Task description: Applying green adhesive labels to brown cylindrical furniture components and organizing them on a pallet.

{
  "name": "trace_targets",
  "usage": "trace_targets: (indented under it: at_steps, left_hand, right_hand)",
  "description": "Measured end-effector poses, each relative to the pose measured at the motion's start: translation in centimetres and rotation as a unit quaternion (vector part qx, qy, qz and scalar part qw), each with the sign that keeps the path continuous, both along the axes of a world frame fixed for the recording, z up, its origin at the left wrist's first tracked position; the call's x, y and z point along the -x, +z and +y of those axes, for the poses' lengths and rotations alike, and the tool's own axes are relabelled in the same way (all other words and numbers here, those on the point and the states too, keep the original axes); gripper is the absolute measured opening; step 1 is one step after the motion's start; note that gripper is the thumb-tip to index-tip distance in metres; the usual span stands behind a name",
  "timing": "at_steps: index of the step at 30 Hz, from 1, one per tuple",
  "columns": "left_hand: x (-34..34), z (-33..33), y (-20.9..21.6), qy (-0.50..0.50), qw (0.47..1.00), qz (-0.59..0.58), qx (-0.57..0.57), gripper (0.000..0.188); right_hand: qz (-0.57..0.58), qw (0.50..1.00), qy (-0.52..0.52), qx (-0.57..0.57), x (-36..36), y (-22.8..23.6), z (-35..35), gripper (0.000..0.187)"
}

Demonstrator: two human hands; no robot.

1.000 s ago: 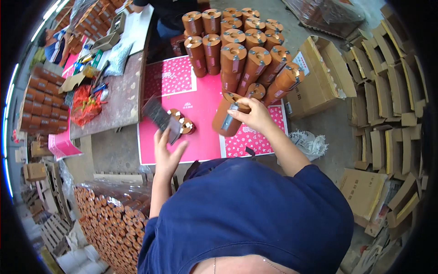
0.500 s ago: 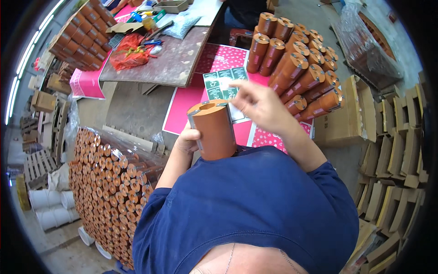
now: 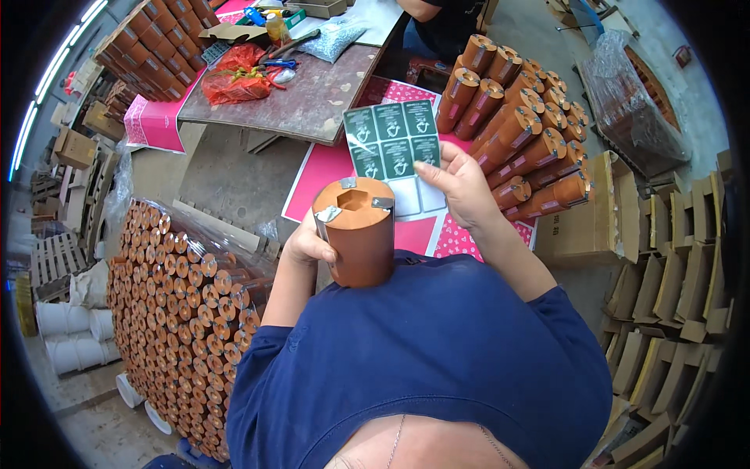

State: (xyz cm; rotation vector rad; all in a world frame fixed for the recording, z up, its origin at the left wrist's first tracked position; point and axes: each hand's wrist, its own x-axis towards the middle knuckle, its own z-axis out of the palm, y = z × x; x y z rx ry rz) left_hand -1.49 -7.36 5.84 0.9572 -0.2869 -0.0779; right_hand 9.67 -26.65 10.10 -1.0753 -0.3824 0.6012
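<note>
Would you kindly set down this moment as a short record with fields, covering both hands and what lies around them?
Left hand: left hand wraps around an upright brown cylinder, held against the blue shirt.
Right hand: right hand holds a sheet of green labels by its lower right part; some labels at the bottom are already gone.
Cylinder top: hexagonal recess with small metal tabs at the rim.
Ahead: a group of like cylinders stands on a pink sheet.
Left side: stack of tubes under clear film.
Right side: cardboard box.
</note>
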Motion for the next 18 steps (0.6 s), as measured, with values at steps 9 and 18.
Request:
trace_targets:
  at_steps: [9, 18]
  left_hand:
    - [-0.3, -0.2, 1.0, -0.018, 1.000, 0.019, 0.014, 0.103]
    - [-0.9, -1.3, 1.5, 0.020, 0.999, 0.030, 0.001, 0.094]
  right_hand:
    - [-0.112, 0.994, -0.013, 0.012, 0.0, -0.3, 0.3, 0.017]
    - [0.037, 0.999, 0.026, -0.008, -0.3, 0.0, 0.4, 0.016]
